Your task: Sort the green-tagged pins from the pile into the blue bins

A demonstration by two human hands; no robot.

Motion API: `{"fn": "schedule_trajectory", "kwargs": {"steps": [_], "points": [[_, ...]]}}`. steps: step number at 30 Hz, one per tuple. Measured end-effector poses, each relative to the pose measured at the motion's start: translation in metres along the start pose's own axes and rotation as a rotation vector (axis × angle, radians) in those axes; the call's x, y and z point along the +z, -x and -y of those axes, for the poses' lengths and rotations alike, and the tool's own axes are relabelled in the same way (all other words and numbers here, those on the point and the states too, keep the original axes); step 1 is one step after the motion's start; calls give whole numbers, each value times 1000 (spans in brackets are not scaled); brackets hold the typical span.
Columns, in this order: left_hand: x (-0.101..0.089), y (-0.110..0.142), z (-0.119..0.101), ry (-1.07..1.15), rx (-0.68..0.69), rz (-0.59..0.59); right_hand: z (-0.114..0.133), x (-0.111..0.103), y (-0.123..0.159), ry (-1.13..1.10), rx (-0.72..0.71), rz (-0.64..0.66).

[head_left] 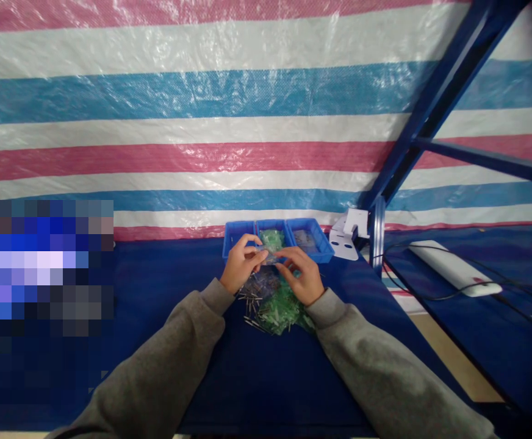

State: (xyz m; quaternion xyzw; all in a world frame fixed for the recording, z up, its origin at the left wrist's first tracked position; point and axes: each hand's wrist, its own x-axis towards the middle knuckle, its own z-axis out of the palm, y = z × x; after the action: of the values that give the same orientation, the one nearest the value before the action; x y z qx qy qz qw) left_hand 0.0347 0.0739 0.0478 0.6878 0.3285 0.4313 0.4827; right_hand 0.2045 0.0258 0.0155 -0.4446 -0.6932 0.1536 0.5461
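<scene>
My left hand (241, 265) and my right hand (303, 275) meet above the middle of the blue table (257, 378). Both pinch a small clear plastic bag (268, 256) between their fingertips. Under the hands lies a heap of green plastic parts (282, 311) mixed with small dark metal pins (252, 299). Just behind the hands stand three blue trays (275, 235) side by side; the middle one holds green parts, and the right one holds greyish pieces. Grey sleeves cover both of my forearms.
A striped tarp (202, 122) hangs as the back wall. A white bracket (348, 235) stands right of the trays beside a blue steel post (378, 235). A white power strip (453, 268) with black cables lies on the neighbouring table. A blurred patch covers the left.
</scene>
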Motion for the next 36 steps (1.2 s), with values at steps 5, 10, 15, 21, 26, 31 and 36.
{"fn": "schedule_trajectory", "kwargs": {"steps": [5,10,15,21,26,31,36], "points": [[1,0,-1,-99,14,77,-1,0,-1,40,-2,-30],[-2,0,-4,-345,261,70,-2,0,-1,39,25,-83],[-2,0,-1,-348,261,51,-1,0,0,48,36,-86],[3,2,1,3,1,68,-2,-1,1,0,30,-54],[4,1,1,96,-60,105,-2,-1,1,55,-42,-17],[2,1,-2,-139,97,77,-5,-1,-1,81,7,-59],[2,0,0,-161,110,122,-8,3,0,84,41,5]]}}
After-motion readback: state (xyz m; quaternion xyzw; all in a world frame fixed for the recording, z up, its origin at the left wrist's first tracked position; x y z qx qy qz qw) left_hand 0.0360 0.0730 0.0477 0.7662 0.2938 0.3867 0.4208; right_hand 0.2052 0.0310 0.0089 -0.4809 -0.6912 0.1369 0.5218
